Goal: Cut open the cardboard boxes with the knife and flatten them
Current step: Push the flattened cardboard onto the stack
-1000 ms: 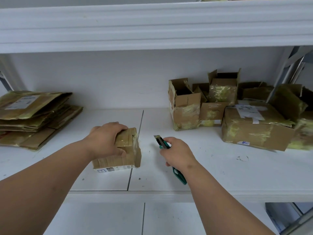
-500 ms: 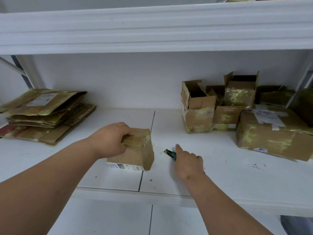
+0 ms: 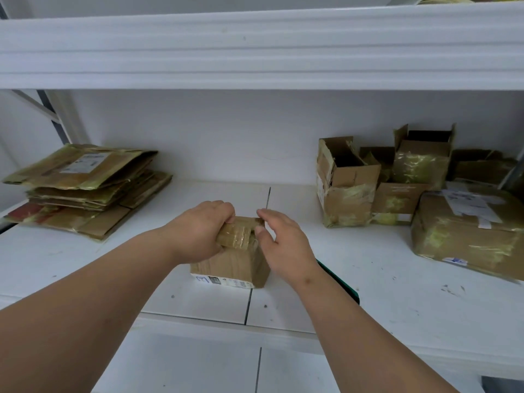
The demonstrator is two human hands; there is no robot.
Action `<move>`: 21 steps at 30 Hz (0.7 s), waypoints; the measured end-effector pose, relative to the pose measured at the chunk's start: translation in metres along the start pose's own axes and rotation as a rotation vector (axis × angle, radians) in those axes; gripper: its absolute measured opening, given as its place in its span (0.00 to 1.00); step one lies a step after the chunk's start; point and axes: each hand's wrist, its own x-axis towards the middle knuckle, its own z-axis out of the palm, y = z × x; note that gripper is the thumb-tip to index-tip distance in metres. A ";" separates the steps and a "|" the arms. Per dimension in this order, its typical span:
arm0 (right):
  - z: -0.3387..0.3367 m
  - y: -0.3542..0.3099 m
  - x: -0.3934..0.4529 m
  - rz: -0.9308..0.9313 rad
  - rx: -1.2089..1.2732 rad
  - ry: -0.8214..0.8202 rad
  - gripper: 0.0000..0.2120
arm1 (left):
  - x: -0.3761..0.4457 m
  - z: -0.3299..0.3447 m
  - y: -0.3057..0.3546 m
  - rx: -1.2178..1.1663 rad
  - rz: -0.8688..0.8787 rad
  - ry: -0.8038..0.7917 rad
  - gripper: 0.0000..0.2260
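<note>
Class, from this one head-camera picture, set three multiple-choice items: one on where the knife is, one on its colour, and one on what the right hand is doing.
1. Where is the knife?
A. in the left hand
B. on the shelf, partly hidden under the right forearm
C. on the flattened stack

2. What colour is the knife's handle?
A. green
B. red
C. yellow

3. What is the right hand doing?
A. gripping the knife
B. resting flat on the shelf
C. touching the top of the small box with its fingers

Answers: 1 B, its handle shows on the shelf beside the forearm; 2 A, the visible part is green; 3 C, its fingers meet the taped flap that the left hand grips.
</note>
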 end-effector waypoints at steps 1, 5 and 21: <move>0.002 0.000 0.002 0.016 -0.022 -0.049 0.20 | -0.002 -0.001 0.002 0.014 -0.006 0.010 0.16; 0.003 0.002 0.005 0.091 -0.033 -0.107 0.21 | -0.009 -0.002 0.004 0.301 0.047 0.167 0.15; 0.019 -0.026 0.014 0.214 -0.092 0.065 0.18 | -0.032 0.001 -0.032 -0.104 -0.387 0.184 0.12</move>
